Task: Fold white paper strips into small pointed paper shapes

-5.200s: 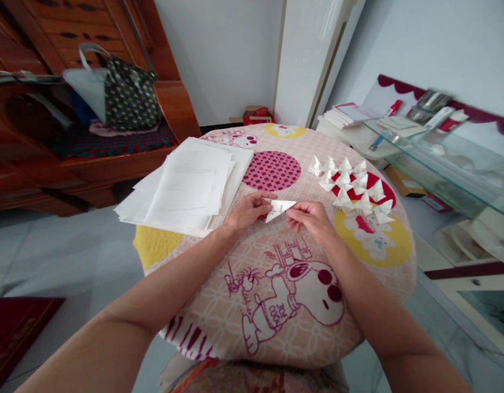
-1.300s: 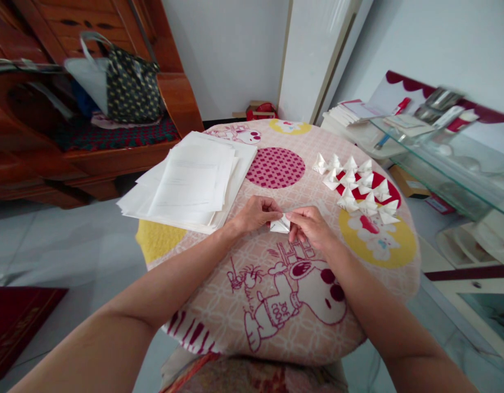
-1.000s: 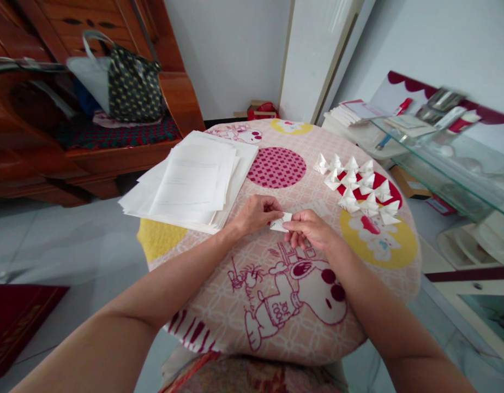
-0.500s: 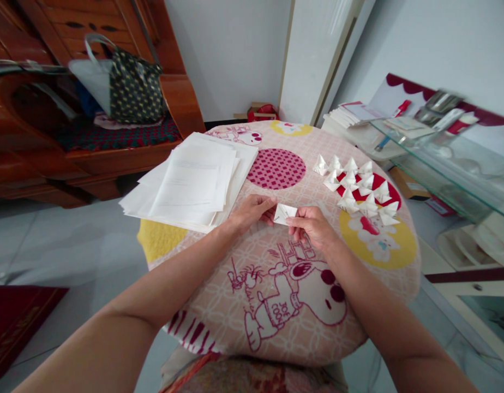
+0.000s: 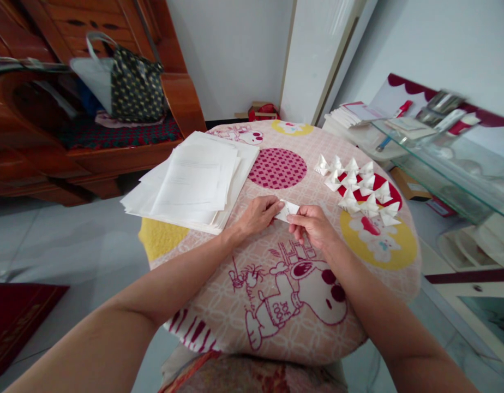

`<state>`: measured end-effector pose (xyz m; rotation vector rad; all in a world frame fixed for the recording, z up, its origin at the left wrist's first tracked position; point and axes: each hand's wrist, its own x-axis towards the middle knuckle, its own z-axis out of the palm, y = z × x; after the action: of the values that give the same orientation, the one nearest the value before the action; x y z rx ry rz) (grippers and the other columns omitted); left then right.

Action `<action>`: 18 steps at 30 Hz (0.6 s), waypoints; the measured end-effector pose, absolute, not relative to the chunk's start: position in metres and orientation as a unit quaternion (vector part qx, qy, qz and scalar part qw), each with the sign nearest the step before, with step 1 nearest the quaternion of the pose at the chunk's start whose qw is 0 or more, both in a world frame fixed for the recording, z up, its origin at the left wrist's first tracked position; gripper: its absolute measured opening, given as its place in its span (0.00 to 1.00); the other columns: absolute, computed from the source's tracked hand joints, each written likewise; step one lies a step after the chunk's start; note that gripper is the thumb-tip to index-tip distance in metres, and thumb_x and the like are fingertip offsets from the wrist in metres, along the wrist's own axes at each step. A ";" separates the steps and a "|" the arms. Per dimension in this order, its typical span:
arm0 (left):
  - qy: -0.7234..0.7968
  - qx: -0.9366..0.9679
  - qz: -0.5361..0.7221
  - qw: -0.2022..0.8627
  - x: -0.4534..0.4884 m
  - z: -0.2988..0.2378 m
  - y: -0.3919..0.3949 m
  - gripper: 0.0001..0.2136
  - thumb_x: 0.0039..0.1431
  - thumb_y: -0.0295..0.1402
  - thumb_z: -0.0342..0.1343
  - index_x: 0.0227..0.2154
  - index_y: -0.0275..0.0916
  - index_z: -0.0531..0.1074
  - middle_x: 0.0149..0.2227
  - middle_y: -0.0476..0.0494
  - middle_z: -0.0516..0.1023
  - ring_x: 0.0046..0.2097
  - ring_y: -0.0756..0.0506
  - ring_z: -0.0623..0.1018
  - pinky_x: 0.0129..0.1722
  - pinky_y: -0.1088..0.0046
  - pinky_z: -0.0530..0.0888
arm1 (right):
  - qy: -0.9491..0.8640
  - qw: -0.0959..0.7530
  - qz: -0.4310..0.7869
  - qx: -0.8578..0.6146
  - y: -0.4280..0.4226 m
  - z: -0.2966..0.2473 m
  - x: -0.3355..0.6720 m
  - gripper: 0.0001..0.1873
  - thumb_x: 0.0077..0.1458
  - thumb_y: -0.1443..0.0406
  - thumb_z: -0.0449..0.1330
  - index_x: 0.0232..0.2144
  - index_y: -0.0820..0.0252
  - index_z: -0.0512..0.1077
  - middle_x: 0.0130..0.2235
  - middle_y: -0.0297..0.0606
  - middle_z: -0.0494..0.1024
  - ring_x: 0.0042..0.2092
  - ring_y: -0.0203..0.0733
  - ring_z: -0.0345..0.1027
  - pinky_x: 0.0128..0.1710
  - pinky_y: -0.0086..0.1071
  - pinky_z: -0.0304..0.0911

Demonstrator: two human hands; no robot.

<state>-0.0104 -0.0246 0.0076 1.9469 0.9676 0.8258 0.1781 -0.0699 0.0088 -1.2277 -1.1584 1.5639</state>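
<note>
Between my two hands, above the middle of the table, is a small folded white paper [image 5: 287, 209] with a few printed marks. My left hand [image 5: 260, 214] pinches its left edge between thumb and fingers. On the opposite side, my right hand [image 5: 314, 222] grips the paper with the thumb on top and the fingers curled beneath. Several folded paper boats [image 5: 350, 180] with pointed tips stand in rows to the right of my right hand. A stack of white paper sheets [image 5: 190, 183] lies beyond my left forearm.
The round table [image 5: 211, 284] wears a pink patterned cloth. At right stands a glass shelf [image 5: 452, 164] close to the table's edge. A wooden bench [image 5: 182, 103] at the left carries a dark patterned bag [image 5: 135, 84]. A small box with red contents [image 5: 263, 111] sits by the wall.
My left hand has moved slightly right, onto the paper's left edge, and now covers more of it. My right hand keeps its grip in nearly the same place.
</note>
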 end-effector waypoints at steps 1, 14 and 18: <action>0.369 0.763 0.330 0.415 -0.010 0.006 -0.024 0.20 0.69 0.43 0.48 0.24 0.38 0.65 0.18 0.53 0.67 0.23 0.53 0.65 0.24 0.77 0.60 | -0.460 0.406 0.624 -0.484 -0.070 0.009 0.178 0.18 0.43 0.56 0.72 0.19 0.60 0.69 0.18 0.35 0.76 0.13 0.31 0.61 0.09 0.24 0.55; 0.317 0.728 0.359 0.491 -0.013 0.004 -0.019 0.22 0.67 0.45 0.52 0.20 0.38 0.63 0.17 0.55 0.62 0.21 0.55 0.60 0.21 0.78 0.56 | -0.462 0.381 0.661 -0.453 -0.072 0.009 0.176 0.19 0.44 0.56 0.72 0.18 0.60 0.70 0.19 0.34 0.77 0.14 0.31 0.63 0.09 0.23 0.55; 0.314 0.719 0.334 0.521 -0.013 0.001 -0.017 0.21 0.66 0.46 0.54 0.22 0.38 0.63 0.17 0.55 0.62 0.21 0.55 0.61 0.21 0.78 0.56 | -0.477 0.363 0.666 -0.444 -0.073 0.008 0.177 0.18 0.46 0.56 0.72 0.18 0.61 0.71 0.17 0.34 0.75 0.13 0.31 0.61 0.09 0.23 0.55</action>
<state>-0.0127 -0.0167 0.0009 1.7239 0.7528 0.8011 0.1770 -0.0727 0.0077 -1.1424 -1.2275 1.7146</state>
